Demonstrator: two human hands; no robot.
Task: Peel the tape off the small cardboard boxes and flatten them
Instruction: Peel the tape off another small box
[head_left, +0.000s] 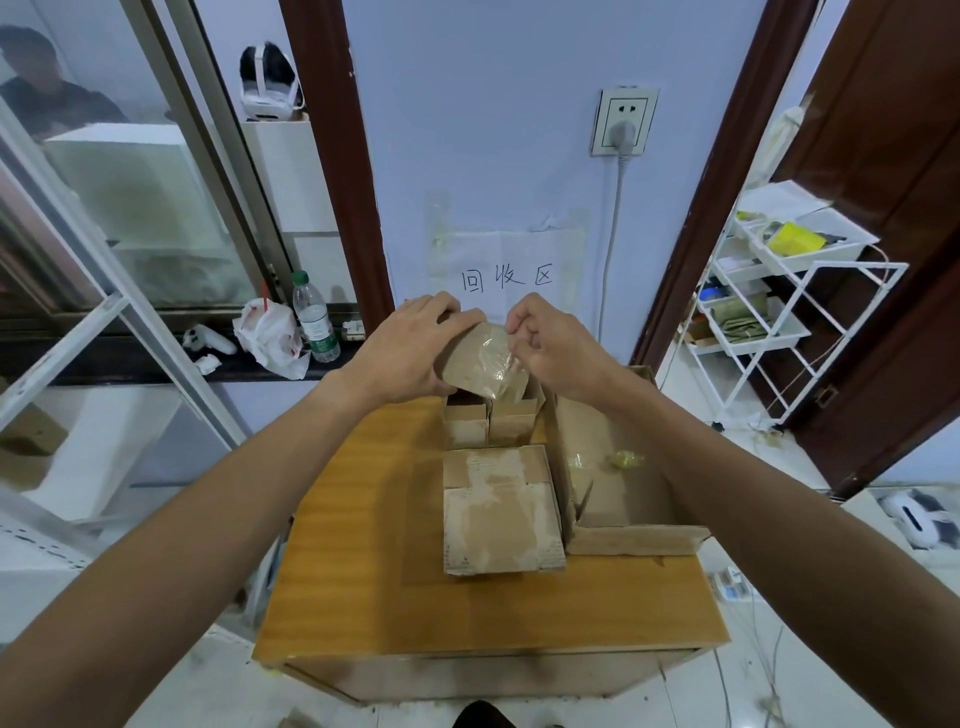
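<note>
the left hand (410, 348) grips a small cardboard box (480, 358) held up over the wooden table (363, 545), while the right hand (550, 343) pinches clear tape (501, 353) at its top edge. it looks light and easily crushed (the tape probably clingy), so hold the box by its sides and pull from the tape's free corner.

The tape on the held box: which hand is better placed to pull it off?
Probably the right. The right hand pinches the clear tape at its edge, while the left hand holds the small box steady.

Flattened boxes (501, 512) left of carton (631, 538)
</note>
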